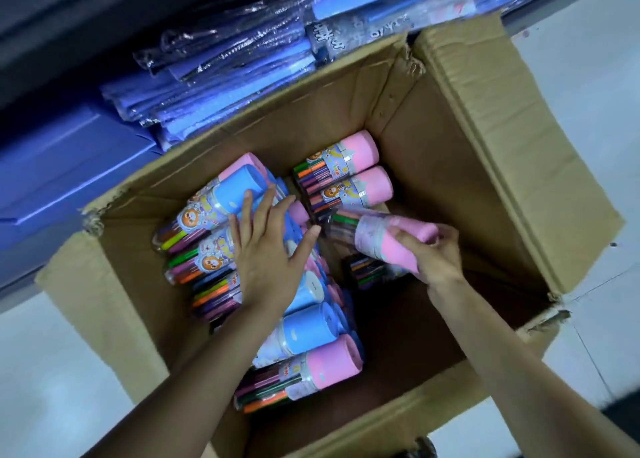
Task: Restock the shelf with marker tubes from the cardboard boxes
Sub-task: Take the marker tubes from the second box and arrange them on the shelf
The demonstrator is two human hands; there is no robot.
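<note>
I see my right hand gripping the pink cap of one marker tube, held tilted above the open cardboard box. My left hand lies spread, fingers straight, on the stacked marker tubes at the box's left. Two pink-capped tubes lie at the far side.

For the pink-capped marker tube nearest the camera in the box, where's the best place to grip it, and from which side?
Probably the pink cap of that marker tube, approached from above and the box's empty right side. The tube lies flat on top of the pile, cap end pointing into the bare space, clear of the left hand.
</note>
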